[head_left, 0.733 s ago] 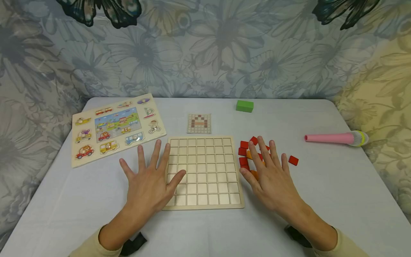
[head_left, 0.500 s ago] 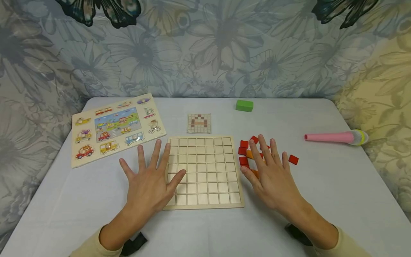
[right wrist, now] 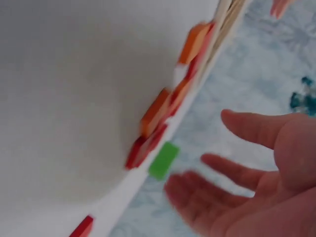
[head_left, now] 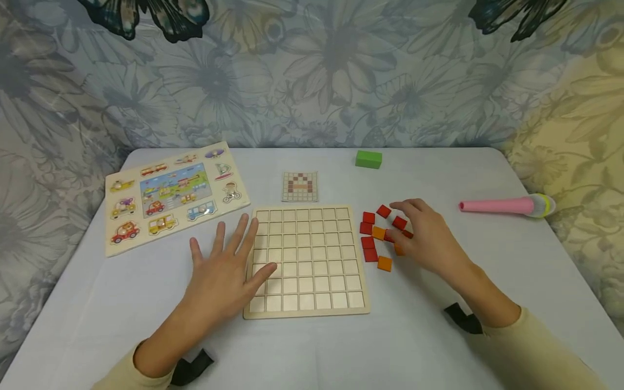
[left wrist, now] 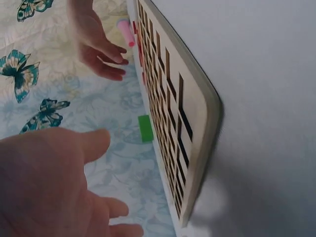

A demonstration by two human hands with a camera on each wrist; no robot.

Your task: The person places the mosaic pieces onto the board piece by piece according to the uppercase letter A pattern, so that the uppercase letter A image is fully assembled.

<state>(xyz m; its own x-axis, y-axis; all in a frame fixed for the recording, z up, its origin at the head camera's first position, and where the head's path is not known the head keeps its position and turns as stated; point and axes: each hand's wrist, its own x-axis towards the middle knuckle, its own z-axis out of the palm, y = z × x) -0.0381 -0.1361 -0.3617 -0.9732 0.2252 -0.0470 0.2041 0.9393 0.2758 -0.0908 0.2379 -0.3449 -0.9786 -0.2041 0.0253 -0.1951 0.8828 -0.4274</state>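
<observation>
A wooden grid board (head_left: 312, 265) with square cells lies at the middle of the table. My left hand (head_left: 221, 281), fingers spread, is over the board's left edge and holds nothing; in the left wrist view it looks raised above the table. To the right of the board lie several red tiles (head_left: 369, 254) and orange tiles (head_left: 384, 264) in a loose group. Above that group hovers my right hand (head_left: 431, 241), its fingers bent loosely with a gap to the thumb. Nothing sits between those fingers in the right wrist view. The hand hides some of the tiles.
Behind the board lies a small pattern card (head_left: 299, 187). A picture puzzle board (head_left: 177, 197) is at the left, a green block (head_left: 368, 160) at the back. A pink toy microphone (head_left: 507, 206) lies at the right, and black straps (head_left: 463, 318) hang at both wrists.
My right hand has gone from flat, spread fingers to loosely bent ones and turned over the tiles, uncovering several. The left hand has shifted slightly, its fingers still spread.
</observation>
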